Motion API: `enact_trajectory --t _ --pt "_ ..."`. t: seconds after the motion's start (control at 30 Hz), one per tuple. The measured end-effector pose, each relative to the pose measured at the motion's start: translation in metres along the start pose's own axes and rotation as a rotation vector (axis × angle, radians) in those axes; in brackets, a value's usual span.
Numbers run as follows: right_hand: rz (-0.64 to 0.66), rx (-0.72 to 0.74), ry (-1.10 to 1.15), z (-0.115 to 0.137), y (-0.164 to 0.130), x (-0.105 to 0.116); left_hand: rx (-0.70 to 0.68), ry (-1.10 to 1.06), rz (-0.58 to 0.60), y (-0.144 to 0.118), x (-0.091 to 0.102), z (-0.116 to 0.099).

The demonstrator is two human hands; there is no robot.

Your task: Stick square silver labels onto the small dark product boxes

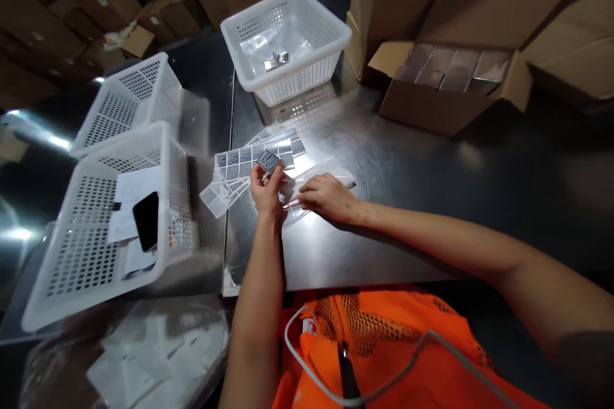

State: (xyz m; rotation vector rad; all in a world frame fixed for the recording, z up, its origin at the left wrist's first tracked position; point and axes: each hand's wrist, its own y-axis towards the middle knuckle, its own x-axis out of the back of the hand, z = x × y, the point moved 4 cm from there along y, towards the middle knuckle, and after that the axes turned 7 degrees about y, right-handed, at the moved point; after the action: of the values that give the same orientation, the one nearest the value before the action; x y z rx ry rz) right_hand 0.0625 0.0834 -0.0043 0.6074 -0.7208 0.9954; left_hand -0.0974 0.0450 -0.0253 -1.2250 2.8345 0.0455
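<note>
You are pinching a small grey packet (269, 161) in your left hand (267, 193); right hand (327, 197) fingers are pressing the clear bag (320, 174). Labelling step, likely; next: steady alignment.

Label sheets (249, 163) print too small to read (blurred); right forearm cut by frame edge.

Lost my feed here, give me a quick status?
Left hand grips small grey packet. Right hand rests on clear bag. Label sheets just behind, nothing blocking.
</note>
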Motion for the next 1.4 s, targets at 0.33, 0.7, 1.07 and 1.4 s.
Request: enact_trajectory --t 0.33,0.7,1.07,1.4 --pt "-0.03 -0.121 0.047 0.005 0.004 0.005 0.026 -0.075 0.009 -0.003 -0.001 -0.001" --pt "-0.071 -0.047 0.15 0.014 -0.007 0.003 0.048 -0.112 -0.003 -0.002 0.0 0.003" --pt "-0.406 -0.015 1.045 0.034 -0.052 0.124 0.062 -0.217 0.389 -0.029 -0.017 -0.028" --pt "-0.185 -0.221 1.198 0.038 -0.041 0.116 0.046 -0.279 0.73 -0.07 -0.027 -0.042"
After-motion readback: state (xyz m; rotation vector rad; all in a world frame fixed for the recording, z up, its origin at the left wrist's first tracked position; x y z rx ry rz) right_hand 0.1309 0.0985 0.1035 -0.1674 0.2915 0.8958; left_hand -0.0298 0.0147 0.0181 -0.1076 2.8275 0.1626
